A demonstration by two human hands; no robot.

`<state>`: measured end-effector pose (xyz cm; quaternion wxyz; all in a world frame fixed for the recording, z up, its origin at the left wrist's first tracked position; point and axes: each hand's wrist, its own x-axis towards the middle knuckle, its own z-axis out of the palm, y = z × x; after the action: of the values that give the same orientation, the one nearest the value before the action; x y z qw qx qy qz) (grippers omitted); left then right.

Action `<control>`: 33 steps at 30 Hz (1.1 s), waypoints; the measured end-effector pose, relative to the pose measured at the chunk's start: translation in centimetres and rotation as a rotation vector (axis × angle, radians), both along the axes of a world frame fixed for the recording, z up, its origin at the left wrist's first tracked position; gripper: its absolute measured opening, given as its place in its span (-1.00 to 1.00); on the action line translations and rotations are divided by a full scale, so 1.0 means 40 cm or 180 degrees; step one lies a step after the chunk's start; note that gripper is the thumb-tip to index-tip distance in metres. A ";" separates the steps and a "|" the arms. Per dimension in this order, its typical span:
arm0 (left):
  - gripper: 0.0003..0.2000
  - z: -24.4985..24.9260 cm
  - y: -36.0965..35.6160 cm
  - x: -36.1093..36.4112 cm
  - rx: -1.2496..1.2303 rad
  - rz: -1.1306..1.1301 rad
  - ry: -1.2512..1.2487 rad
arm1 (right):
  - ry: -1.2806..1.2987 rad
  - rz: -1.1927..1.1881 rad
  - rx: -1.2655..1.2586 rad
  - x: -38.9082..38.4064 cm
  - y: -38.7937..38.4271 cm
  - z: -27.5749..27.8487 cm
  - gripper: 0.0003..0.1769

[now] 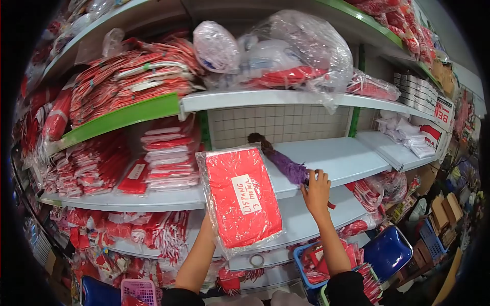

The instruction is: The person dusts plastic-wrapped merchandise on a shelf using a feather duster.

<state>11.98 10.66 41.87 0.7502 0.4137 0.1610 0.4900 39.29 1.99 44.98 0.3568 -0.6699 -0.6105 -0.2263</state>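
My left hand (pixel 208 227) holds up a clear plastic packet of red cloth (pixel 244 204), its fingers hidden behind it. A white label on the packet carries the handwriting "LISPANG 3 METER". In my right hand (pixel 317 194) is a purple feather duster (pixel 286 166), gripped at its near end. The duster's dark brown tip points to the far left, over the light blue middle shelf (pixel 332 158). To the left of the packet stands a stack of folded red and white packets (pixel 171 158).
Above, the upper shelf (pixel 286 101) bears bundles of red goods and a large clear plastic bag (pixel 316 51). White packets (pixel 408 135) lie on the right-hand shelf. Below are a blue basket (pixel 301 260), a blue stool (pixel 389 252) and a pink basket (pixel 140 290).
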 end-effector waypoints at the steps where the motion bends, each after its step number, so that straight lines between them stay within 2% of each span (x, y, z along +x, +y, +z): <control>1: -0.50 0.006 0.012 0.028 0.0000 -0.0018 -0.0021 | -0.0047 0.0114 -0.0055 0.036 0.007 -0.018 -0.61; 4: -0.50 0.019 0.044 0.088 0.0038 -0.0034 -0.0085 | 0.0484 0.0360 -0.0414 0.116 -0.004 -0.055 -0.67; 5: -0.50 0.023 0.053 0.103 0.0036 -0.0038 -0.0104 | 0.0400 0.0494 -0.0102 0.137 -0.014 -0.067 -0.75; 8: -0.50 0.033 0.083 0.131 0.0047 -0.0008 -0.0172 | 0.0795 0.0439 0.0363 0.174 -0.045 -0.130 -0.79; 11: -0.50 0.045 0.117 0.157 0.0074 -0.0006 -0.0226 | 0.2157 0.0670 -0.0280 0.167 -0.116 -0.149 -0.70; 13: -0.50 0.053 0.141 0.179 0.0085 -0.0009 -0.0262 | 0.2639 0.1111 -0.0363 0.155 -0.136 -0.217 -0.62; 14: -0.50 0.055 0.153 0.189 0.0089 -0.0012 -0.0277 | 0.2998 0.1274 -0.0674 0.136 -0.162 -0.235 -0.61; 16: -0.50 0.048 0.169 0.202 0.0065 -0.0032 -0.0315 | 0.2832 0.1525 -0.1213 0.083 -0.219 -0.244 -0.62; 17: -0.50 0.047 0.179 0.202 0.0071 -0.0042 -0.0345 | 0.2325 0.1954 -0.1373 0.082 -0.214 -0.313 -0.63; 18: -0.50 0.040 0.190 0.203 0.0066 -0.0061 -0.0376 | 0.2259 0.2172 -0.1535 0.045 -0.251 -0.254 -0.64; 20: -0.51 0.028 0.207 0.196 0.0083 -0.0089 -0.0437 | 0.1881 0.2696 -0.1211 0.035 -0.249 -0.294 -0.65; 23: -0.51 0.009 0.232 0.200 0.0093 -0.0172 -0.0522 | 0.3138 0.2433 -0.1778 0.016 -0.236 -0.346 -0.69; 26: -0.51 -0.071 0.281 0.197 0.0069 -0.0030 -0.0645 | 0.4635 0.2515 -0.2008 -0.045 -0.257 -0.319 -0.73; 28: -0.50 -0.174 0.406 0.189 0.0025 0.1075 -0.0710 | 0.4620 0.2821 -0.2323 -0.048 -0.260 -0.300 -0.70; 30: -0.50 -0.205 0.438 0.167 0.0057 0.0933 -0.0950 | 0.4479 0.2818 -0.2711 -0.023 -0.253 -0.282 -0.70; 32: -0.50 -0.154 0.373 0.138 0.0162 -0.0464 -0.1348 | 0.5285 0.2775 -0.2546 0.000 -0.246 -0.247 -0.68; 33: -0.51 -0.060 0.267 0.200 -0.0477 0.0584 -0.1008 | 0.5650 0.2760 -0.2367 -0.001 -0.250 -0.234 -0.68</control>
<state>19.96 21.33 39.48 0.7471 0.2580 0.1140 0.6018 39.26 -8.02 35.61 0.4981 -0.3869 -0.3486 0.6933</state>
